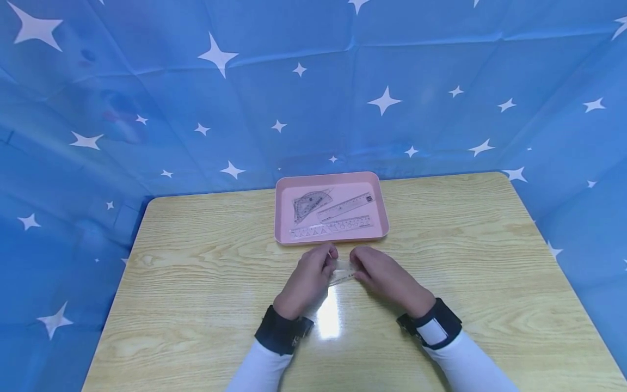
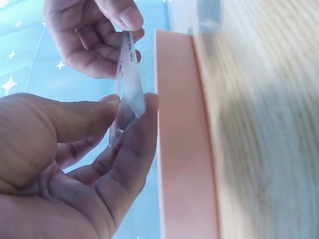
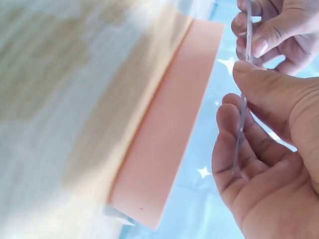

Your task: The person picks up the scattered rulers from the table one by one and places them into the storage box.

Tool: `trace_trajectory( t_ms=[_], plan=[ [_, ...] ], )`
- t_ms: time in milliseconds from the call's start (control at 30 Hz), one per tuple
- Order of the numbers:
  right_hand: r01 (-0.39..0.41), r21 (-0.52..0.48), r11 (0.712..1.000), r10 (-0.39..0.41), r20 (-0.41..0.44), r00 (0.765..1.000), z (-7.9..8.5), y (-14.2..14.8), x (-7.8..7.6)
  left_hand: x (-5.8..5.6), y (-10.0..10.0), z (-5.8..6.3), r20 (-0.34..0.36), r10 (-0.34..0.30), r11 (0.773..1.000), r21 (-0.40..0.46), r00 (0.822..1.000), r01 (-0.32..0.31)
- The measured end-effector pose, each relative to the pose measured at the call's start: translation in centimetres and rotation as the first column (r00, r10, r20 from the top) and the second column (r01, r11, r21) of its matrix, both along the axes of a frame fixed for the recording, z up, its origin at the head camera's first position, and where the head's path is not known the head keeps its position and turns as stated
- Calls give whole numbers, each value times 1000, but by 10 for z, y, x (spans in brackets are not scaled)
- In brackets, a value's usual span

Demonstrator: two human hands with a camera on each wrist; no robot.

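Both hands hold one clear plastic measuring piece (image 1: 342, 277) in front of the pink tray, a printed scale running along its near edge. My left hand (image 1: 307, 276) pinches its left end between thumb and fingers. On the other end, my right hand (image 1: 387, 273) grips with the thumb against curled fingers. The left wrist view has the clear piece (image 2: 130, 82) nearly edge-on; in the right wrist view it is a thin line. Its full outline is hidden by the fingers.
Just beyond the hands stands the pink tray (image 1: 279, 209). Inside lie a clear protractor (image 1: 313, 202), a short ruler (image 1: 345, 207) and a longer stencil ruler (image 1: 333, 227). The wood-grain table (image 1: 196, 283) meets a blue star-patterned cloth (image 1: 323, 109) behind.
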State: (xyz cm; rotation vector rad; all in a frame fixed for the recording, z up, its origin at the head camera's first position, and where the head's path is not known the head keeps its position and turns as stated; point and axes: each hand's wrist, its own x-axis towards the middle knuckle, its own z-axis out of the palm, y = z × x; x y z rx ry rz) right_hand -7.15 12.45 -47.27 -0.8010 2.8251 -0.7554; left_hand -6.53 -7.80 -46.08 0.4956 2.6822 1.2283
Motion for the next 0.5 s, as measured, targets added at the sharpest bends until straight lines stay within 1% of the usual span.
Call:
trace_trajectory(
  t_ms=[67, 233, 333, 500],
  plan=[
    [-8, 9, 1000, 9, -21, 1000, 3, -1, 1, 0, -1, 2, -5, 7, 1000, -2, 1000, -7],
    [-43, 24, 999, 45, -91, 995, 11, -1, 2, -3, -5, 9, 16, 47, 999, -4, 999, -47],
    [-70, 23, 997, 73, -141, 987, 18, -1, 1, -5, -6, 14, 20, 70, 998, 2, 997, -70],
    [-99, 13, 995, 100, -224, 969, 26, -2, -5, -7, -8, 22, -8, 95, 995, 8, 995, -95]
  ],
)
